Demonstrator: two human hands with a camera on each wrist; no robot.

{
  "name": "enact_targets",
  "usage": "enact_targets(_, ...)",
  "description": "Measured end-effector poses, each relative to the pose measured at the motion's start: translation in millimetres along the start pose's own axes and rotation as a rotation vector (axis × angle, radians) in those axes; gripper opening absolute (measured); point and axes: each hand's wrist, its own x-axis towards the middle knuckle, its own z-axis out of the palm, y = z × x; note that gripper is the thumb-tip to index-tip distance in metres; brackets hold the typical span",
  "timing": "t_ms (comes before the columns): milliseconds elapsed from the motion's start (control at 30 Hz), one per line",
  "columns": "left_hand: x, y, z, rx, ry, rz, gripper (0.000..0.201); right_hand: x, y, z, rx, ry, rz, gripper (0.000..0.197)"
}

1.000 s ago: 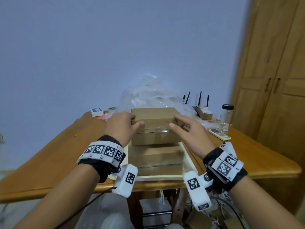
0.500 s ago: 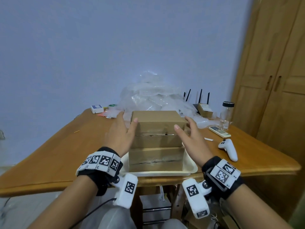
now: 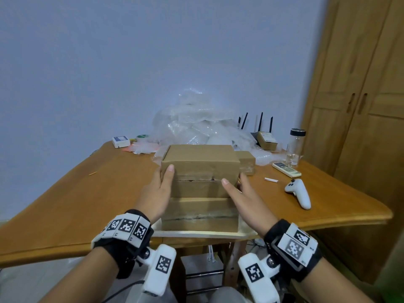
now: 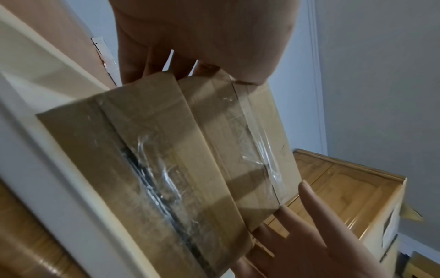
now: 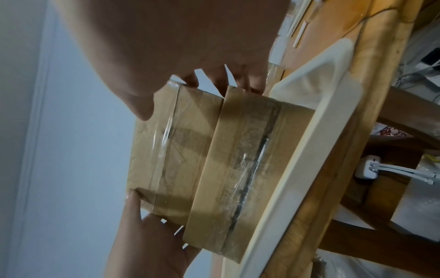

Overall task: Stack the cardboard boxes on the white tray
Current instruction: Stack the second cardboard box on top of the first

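Boxes [image 3: 200, 189] stacked on tray [image 3: 196, 233] — hands [image 3: 156, 193] flanking them.

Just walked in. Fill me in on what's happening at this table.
A person is stacking cardboard boxes on a white tray at the near edge of a wooden table. The stack is several boxes high. The left hand and right hand flank it, fingers straight against the sides of the upper boxes. One more small box sits on the table behind the stack.
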Motion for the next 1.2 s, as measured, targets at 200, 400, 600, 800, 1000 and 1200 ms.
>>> enact_targets(200, 13, -9, -6, -0.147, 0.035, 0.01, 0.099, -2, 4, -4, 0.012, 0.025, 0.07, 0.108)
enact_targets(400, 19, -8, -3, -0.346, -0.011, -0.25, 0.068, 5, 27, -10, 0.053, 0.046, 0.157, 0.09)
enact_targets(600, 33, -25, 10, -0.434, -0.052, -0.373, 0.103, 21, 44, -14, 0.064, 0.001, 0.254, 0.095)
enact_targets(800, 56, -36, 15, -0.602, -0.125, -0.517, 0.094, 50, 48, -15, 0.083, -0.058, 0.284, 0.098)
enact_targets(1000, 56, -47, 14, -0.567, -0.197, -0.433, 0.065, 64, 55, -11, 0.128, -0.074, 0.289, 0.117)
enact_targets(1200, 82, -43, -12, -0.379, -0.132, -0.247, 0.108, 73, 54, -32, 0.076, 0.013, 0.231, 0.112)
